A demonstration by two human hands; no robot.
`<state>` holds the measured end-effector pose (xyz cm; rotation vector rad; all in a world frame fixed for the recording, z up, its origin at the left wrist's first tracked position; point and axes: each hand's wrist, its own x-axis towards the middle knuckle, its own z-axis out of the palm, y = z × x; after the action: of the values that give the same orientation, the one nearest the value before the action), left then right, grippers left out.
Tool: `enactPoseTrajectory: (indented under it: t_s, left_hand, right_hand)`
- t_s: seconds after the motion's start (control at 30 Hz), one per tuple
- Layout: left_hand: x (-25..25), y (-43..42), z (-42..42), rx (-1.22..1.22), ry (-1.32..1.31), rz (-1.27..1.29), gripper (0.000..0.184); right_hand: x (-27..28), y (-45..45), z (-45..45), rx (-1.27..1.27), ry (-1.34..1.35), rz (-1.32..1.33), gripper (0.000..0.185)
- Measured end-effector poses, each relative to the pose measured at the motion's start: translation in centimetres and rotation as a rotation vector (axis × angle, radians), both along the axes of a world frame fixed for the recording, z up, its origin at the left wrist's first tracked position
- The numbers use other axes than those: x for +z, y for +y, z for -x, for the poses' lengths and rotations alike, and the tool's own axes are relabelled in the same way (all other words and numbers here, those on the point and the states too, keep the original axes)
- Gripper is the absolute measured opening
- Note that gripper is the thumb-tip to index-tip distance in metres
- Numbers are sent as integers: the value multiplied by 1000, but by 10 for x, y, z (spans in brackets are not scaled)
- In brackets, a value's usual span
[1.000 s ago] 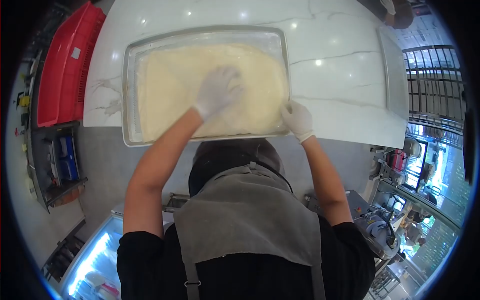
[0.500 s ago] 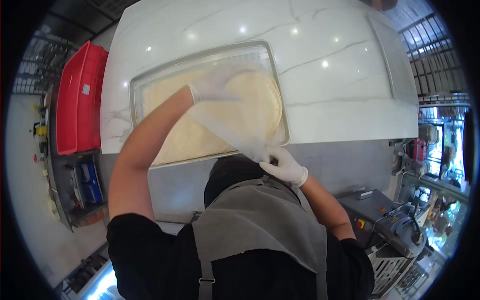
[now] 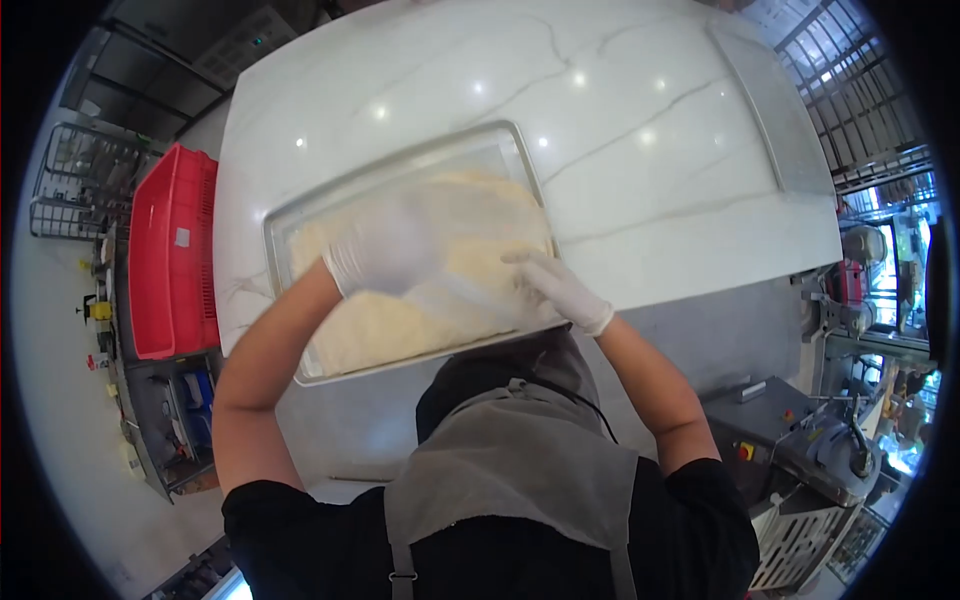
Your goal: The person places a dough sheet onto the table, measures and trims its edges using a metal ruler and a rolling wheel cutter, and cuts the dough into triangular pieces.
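Note:
A metal baking tray (image 3: 530, 165) holds a wide, flat slab of pale dough (image 3: 390, 325). A thin, see-through plastic film (image 3: 455, 298) lies over part of it, creased between my hands. My left hand (image 3: 385, 245), in a white glove, is over the middle of the dough; motion smears its fingers, so what they hold is not clear. My right hand (image 3: 565, 290), also gloved, reaches over the tray's near right corner with fingers stretched toward the dough, next to the film's edge.
The tray sits near the front edge of a white marbled table (image 3: 660, 150). A red plastic crate (image 3: 170, 260) stands left of the table. A flat metal sheet (image 3: 760, 110) lies at the far right. Below right is a machine (image 3: 800, 440) with a yellow-and-red switch.
My right hand has moved from the tray's near edge up over the dough, its fingers no longer pinching the film. My left hand has come nearer and left. The camera view has shifted slightly.

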<state>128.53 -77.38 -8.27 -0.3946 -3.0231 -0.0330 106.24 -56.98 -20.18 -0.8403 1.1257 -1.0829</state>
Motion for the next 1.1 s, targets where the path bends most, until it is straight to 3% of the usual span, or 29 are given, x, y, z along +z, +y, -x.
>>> enactPoseTrajectory:
  t_s: [0.07, 0.13, 0.17, 0.23, 0.3, 0.33, 0.4, 0.43, 0.47, 0.53, 0.57, 0.63, 0.73, 0.83, 0.9, 0.93, 1.03, 1.1]
  left_hand:
    - [12, 31, 11, -37, 60, -18, 15]
    - [10, 46, 22, -45, 126, -37, 15]
    - [3, 47, 26, -8, 72, -26, 22]
    - [-10, 46, 29, 76, 11, -10, 30]
    - [-23, 27, 27, 418, 349, -219, 56]
    - [-37, 15, 21, 456, 345, -205, 56]
    - [-78, -12, 11, 913, 471, -568, 77]
    - [-100, -22, 5, 938, 481, -561, 77]
    - [-120, -37, -1, 1016, 454, -387, 66]
    - [-125, -70, -16, 1122, 432, -202, 56]
    - [-127, -81, -26, 1144, 389, -316, 46]
    - [-128, -98, -49, 1159, 306, -545, 28]
    - [-100, -88, -100, 1171, 503, -591, 20]
    - [-91, -63, -165, 1068, 635, -525, 20]
    - [-54, -46, -202, 708, 550, -270, 21]
    - [-41, -41, -210, 710, 559, -286, 21]
    - [-45, -47, -213, 565, 703, -326, 40]
    - [-75, -79, -203, 771, 658, -336, 51]
  right_hand:
    - [3, -22, 2, 0, 29, -57, 23]
    - [11, -69, -8, -212, -499, -67, 30]
    - [6, -89, -1, -179, -495, -64, 30]
    - [-16, -128, 5, -379, -219, -4, 27]
    - [-28, -160, 22, -420, -272, 7, 24]
    - [-36, -178, 37, -385, -358, 72, 21]
    - [-40, -220, 65, -287, -464, 181, 20]
    - [-36, -236, 70, -220, -483, 233, 20]
    - [-21, -248, 69, -193, -482, 239, 20]
    - [33, -271, 57, 26, -561, 403, 23]
    - [63, -270, 44, 52, -566, 383, 23]
    - [129, -258, 13, 155, -120, 606, 29]
    - [169, -231, -33, 275, -52, 651, 30]
    - [174, -202, -57, 415, -222, 825, 22]
    - [208, -125, -81, 104, 15, 283, 31]
    - [210, -110, -91, 135, 27, 265, 28]
    - [205, -113, -124, 605, -236, 778, 22]
    - [210, -120, -155, 817, -431, 967, 19]
